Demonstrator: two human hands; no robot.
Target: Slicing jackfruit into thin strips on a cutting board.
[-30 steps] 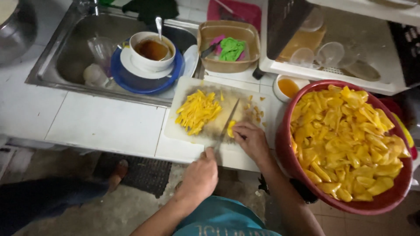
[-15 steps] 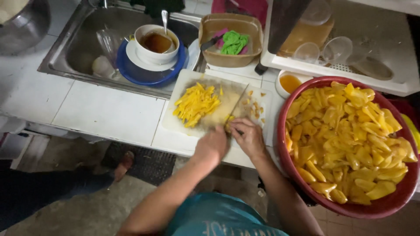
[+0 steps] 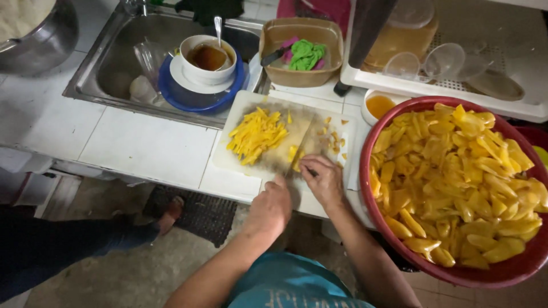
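A white cutting board (image 3: pixel 242 105) lies on the tiled counter with a pile of yellow fruit strips (image 3: pixel 257 134) on its left half. My right hand (image 3: pixel 325 182) grips a knife (image 3: pixel 302 142) at the board's front edge, its blade lying across a yellow piece. My left hand (image 3: pixel 271 208) sits just left of it, knuckles up, at the board's near edge. Its fingers are curled under and hidden. A big red bowl (image 3: pixel 365 188) heaped with yellow fruit pieces (image 3: pixel 456 171) stands right of the board.
Behind the board is a steel sink (image 3: pixel 114 63) holding a white bowl (image 3: pixel 206 57) with a spoon on a blue plate. A brown tub (image 3: pixel 299 77), a small bowl of orange liquid (image 3: pixel 378 105) and a white rack of clear cups (image 3: pixel 445 60) stand beyond. Another person's foot (image 3: pixel 168 214) is on the floor.
My left hand has risen from below the counter edge to the front of the board, next to my right hand. The knife has stayed on the board.
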